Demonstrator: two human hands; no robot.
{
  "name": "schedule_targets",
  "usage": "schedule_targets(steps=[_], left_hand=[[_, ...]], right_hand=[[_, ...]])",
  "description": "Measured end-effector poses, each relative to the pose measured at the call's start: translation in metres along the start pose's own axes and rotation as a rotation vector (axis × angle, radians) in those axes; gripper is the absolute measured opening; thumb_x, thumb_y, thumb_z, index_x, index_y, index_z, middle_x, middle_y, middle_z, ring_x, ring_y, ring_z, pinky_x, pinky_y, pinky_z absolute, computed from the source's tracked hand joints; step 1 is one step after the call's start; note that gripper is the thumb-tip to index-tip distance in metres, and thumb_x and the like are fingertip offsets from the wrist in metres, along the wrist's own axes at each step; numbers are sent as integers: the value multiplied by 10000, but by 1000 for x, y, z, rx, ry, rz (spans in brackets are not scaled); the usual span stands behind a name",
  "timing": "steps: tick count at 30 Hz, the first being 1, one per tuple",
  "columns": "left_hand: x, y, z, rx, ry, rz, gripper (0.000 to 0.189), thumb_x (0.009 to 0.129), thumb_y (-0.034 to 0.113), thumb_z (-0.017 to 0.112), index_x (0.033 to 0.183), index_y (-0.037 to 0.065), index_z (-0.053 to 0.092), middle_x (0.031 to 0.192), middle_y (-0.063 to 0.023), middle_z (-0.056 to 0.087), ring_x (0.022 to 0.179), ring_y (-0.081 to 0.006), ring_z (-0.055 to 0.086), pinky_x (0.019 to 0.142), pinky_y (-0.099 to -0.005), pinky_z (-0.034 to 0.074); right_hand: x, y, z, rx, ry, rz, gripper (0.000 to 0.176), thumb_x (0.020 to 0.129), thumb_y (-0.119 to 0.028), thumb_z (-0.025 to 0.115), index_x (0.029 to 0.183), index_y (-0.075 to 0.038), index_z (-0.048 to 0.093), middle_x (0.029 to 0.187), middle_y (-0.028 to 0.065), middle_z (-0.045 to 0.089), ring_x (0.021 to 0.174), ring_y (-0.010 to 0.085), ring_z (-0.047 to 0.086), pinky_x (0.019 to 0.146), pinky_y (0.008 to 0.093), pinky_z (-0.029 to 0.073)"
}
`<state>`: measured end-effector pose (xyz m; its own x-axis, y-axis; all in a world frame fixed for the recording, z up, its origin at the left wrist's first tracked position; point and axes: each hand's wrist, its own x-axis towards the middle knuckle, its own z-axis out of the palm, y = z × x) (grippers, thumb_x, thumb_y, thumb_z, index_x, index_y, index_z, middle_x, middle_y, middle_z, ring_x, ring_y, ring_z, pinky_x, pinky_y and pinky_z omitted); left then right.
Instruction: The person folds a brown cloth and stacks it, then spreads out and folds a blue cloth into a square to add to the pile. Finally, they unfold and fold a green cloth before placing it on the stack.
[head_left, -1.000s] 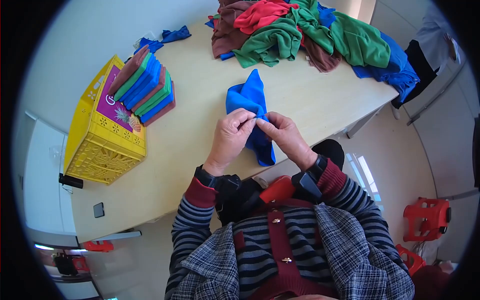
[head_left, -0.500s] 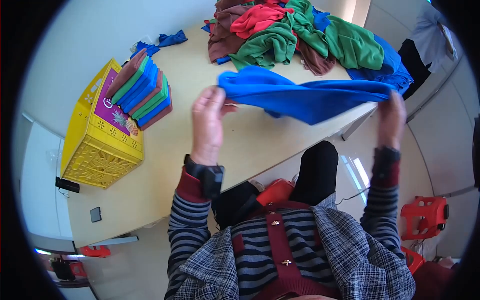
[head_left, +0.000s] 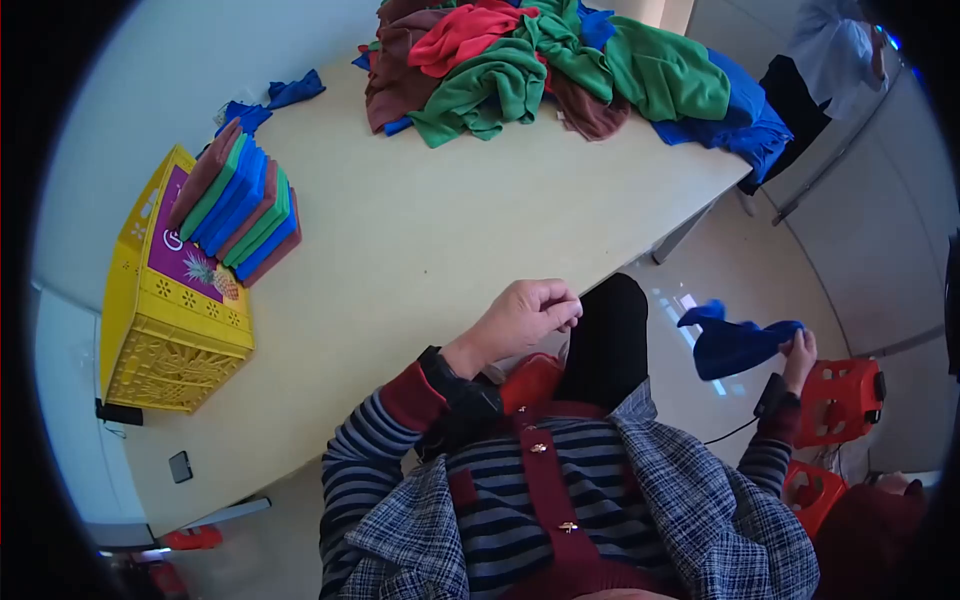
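Observation:
My right hand [head_left: 799, 358] is out to the right, past the table edge, with its fingers closed on one end of a blue cloth [head_left: 738, 345] that spreads leftward over the floor. Over the table's front edge, my left hand [head_left: 527, 318] is curled, thumb against the fingers; whether something small is between them is hidden. A neat stack of folded brown, green and blue cloths [head_left: 238, 208] leans on the yellow crate [head_left: 180, 345] at the left. A loose heap of green, red, brown and blue cloths [head_left: 480, 85] covers the table's far side.
Two small blue cloths [head_left: 297, 90] lie at the table's [head_left: 400, 290] back left. A dark phone-like object [head_left: 180, 467] is near the front left. Red stools [head_left: 838, 400] stand at the right. Another person [head_left: 835, 60] is at the upper right.
My left hand has let go of the blue cloth, closed and moved down toward my body. My right hand has carried the cloth down, off to the right of the table. The view has shifted slightly.

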<state>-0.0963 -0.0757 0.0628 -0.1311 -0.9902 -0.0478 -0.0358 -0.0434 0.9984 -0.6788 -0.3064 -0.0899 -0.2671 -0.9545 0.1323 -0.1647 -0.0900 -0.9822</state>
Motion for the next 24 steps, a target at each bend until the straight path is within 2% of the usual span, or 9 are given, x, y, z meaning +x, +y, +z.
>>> schedule_targets(steps=[4, 6, 8, 14, 16, 17, 19, 21, 24], left_hand=[[-8, 4, -16, -40, 169, -2, 181, 1055, 139, 581, 990, 4, 682, 910, -18, 689, 842, -95, 662, 804, -263, 572], [-15, -4, -16, -70, 187, -7, 182, 1055, 140, 582, 988, 4, 682, 910, -19, 690, 844, -95, 663, 806, -262, 573], [-20, -11, -18, -106, 204, -23, 183, 1054, 141, 584, 984, 4, 682, 910, -21, 692, 848, -96, 663, 810, -262, 575], [-27, -17, -27, -43, 203, -24, 167, 1051, 141, 586, 1011, 7, 676, 939, -28, 694, 856, -101, 664, 805, -258, 567], [-29, -15, -29, -45, 210, 1, 153, 1047, 143, 590, 1057, 10, 665, 976, -34, 695, 865, -106, 664, 802, -259, 561], [-31, -13, -30, -42, 214, 1, 153, 1047, 143, 590, 1057, 10, 665, 976, -34, 695, 865, -106, 664, 802, -259, 561], [-35, -5, -29, 11, 266, 25, 172, 1043, 153, 593, 1139, 17, 635, 1041, -46, 686, 894, -115, 663, 813, -264, 551], [-40, -4, -30, 42, 293, 31, 197, 1042, 158, 594, 1180, 20, 620, 1074, -52, 682, 908, -120, 662, 818, -267, 545], [-52, -6, -35, -26, 426, 88, 291, 1040, 180, 599, 1286, 29, 559, 1145, -70, 663, 957, -139, 661, 841, -279, 535]], right_hand=[[66, -74, 22, 46, 87, -234, 179, 1064, -205, 568, 935, -98, 630, 659, -36, 555, 576, 54, 549, 581, 208, 445], [68, -128, 58, 55, 117, -368, 184, 1066, -210, 567, 937, -94, 630, 667, -41, 554, 625, 48, 555, 652, 211, 461], [52, -190, 106, 82, 54, -357, 159, 1062, -205, 573, 995, -87, 656, 690, -44, 563, 674, 53, 572, 696, 222, 477], [8, -357, 235, 523, -286, -448, 194, 1061, -191, 581, 1155, -43, 665, 825, 31, 645, 778, 151, 656, 832, 300, 537], [-8, -426, 265, 670, -447, -659, 211, 1071, -193, 556, 1169, -44, 667, 888, 56, 687, 853, 174, 691, 893, 318, 543], [-26, -463, 278, 732, -514, -837, 168, 1051, -186, 583, 1074, -39, 659, 930, 88, 702, 881, 221, 714, 896, 328, 548], [-58, -516, 296, 860, -658, -1030, 180, 1058, -194, 569, 1075, -39, 659, 942, 85, 705, 897, 217, 713, 913, 334, 543], [-87, -549, 306, 982, -808, -1112, 194, 1065, -202, 555, 1077, -40, 659, 953, 82, 708, 913, 213, 712, 931, 341, 538], [-111, -556, 321, 1106, -1007, -1066, 214, 1075, -214, 533, 1080, -41, 659, 971, 78, 712, 938, 207, 710, 957, 350, 531]])
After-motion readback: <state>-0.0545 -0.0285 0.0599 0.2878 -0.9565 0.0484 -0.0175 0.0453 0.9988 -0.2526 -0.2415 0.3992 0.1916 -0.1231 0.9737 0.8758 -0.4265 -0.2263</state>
